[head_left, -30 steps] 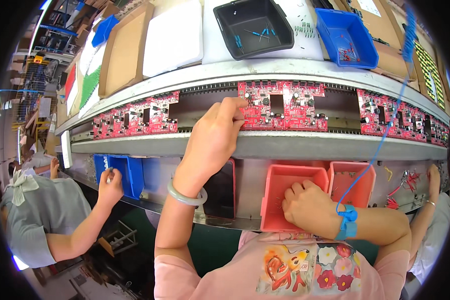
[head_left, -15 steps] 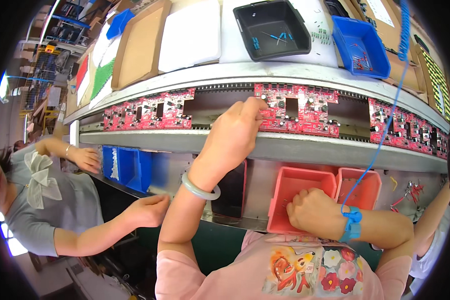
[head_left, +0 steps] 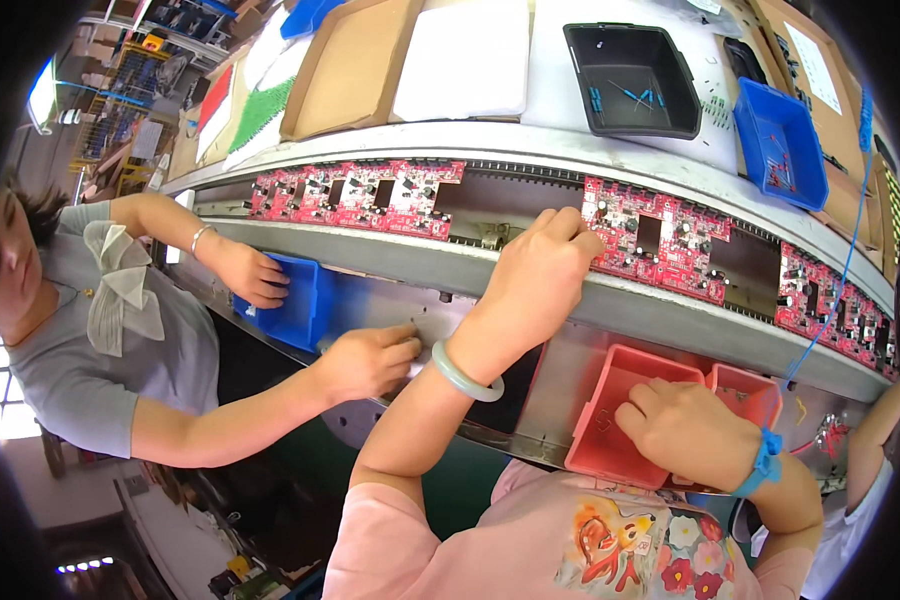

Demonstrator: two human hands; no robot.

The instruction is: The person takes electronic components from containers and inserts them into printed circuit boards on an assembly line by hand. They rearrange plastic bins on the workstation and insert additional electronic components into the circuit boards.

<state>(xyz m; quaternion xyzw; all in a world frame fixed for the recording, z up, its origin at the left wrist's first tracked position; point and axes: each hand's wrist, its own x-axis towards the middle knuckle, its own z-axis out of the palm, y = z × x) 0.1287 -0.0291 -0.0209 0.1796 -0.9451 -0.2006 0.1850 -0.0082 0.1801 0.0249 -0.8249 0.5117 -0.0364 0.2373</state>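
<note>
- A flat brown cardboard box (head_left: 348,68) lies open at the upper middle of the frame, left of a white rectangular pad.
- More brown cardboard cartons (head_left: 808,70) sit at the upper right, one bearing a pale rectangular label (head_left: 808,66) (its print is too small to make out).
- Red, white and green flat sheets (head_left: 238,104) lie at the upper left.

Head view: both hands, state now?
Left hand: fingers pinched closed at the red circuit board; held item cannot be told.
Right hand: curled inside the red plastic bin; contents hidden.
</note>
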